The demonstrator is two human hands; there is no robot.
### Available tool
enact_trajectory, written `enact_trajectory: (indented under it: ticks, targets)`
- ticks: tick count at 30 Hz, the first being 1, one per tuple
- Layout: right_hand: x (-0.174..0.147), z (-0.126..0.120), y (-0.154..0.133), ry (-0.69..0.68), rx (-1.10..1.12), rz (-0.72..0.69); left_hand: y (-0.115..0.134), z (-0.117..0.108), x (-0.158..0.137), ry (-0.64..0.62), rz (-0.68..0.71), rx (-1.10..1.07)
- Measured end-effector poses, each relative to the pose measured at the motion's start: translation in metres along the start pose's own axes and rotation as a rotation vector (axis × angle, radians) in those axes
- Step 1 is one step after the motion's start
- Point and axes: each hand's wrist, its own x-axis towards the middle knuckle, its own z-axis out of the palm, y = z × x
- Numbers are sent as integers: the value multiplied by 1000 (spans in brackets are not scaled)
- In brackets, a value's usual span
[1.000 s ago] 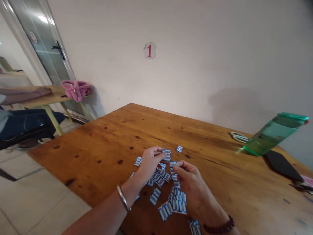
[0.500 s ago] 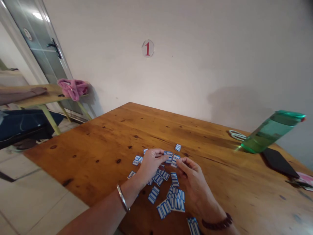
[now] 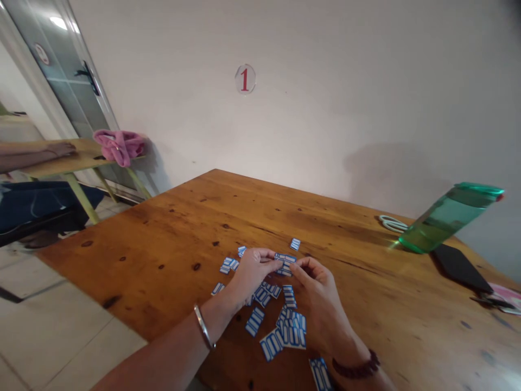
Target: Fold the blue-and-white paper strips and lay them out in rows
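My left hand [image 3: 253, 271], with a silver bangle on its wrist, pinches small blue-edged white label sheets [image 3: 283, 259] between thumb and fingers. From the other side, my right hand [image 3: 316, 277] grips the right end of these sheets with thumb and forefinger; a dark bead bracelet circles that wrist. The held sheets overlap just above the wooden table [image 3: 191, 212]. Below the hands lies a loose pile of similar label sheets [image 3: 291, 328]. Others are scattered around my left hand, some partly hidden under it. A single sheet [image 3: 295, 244] lies beyond my fingers.
A green translucent bottle [image 3: 451, 217] leans at the right, near a white cable [image 3: 393, 223] and a black flat object [image 3: 462, 269]. Behind the table stands a wall. At the left, another person's arm [image 3: 36, 156] rests on a second table beside a pink cloth [image 3: 119, 145].
My right hand has brought its sheet leftward against those in my left hand, so they now overlap. The view has shifted slightly. The other person's hand has moved a little.
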Motion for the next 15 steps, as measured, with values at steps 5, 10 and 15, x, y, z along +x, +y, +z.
enact_trajectory:
  ticks: [5,10,15]
  targets:
    - [0,0,2,1,-3,2,0,2,-1,-22,-3,-46]
    - [-2,2,0,17,-27,-6,1,4,-2,-34,-14,-74]
    - [-4,4,-1,21,-19,8,1,5,-2,-35,-7,-89]
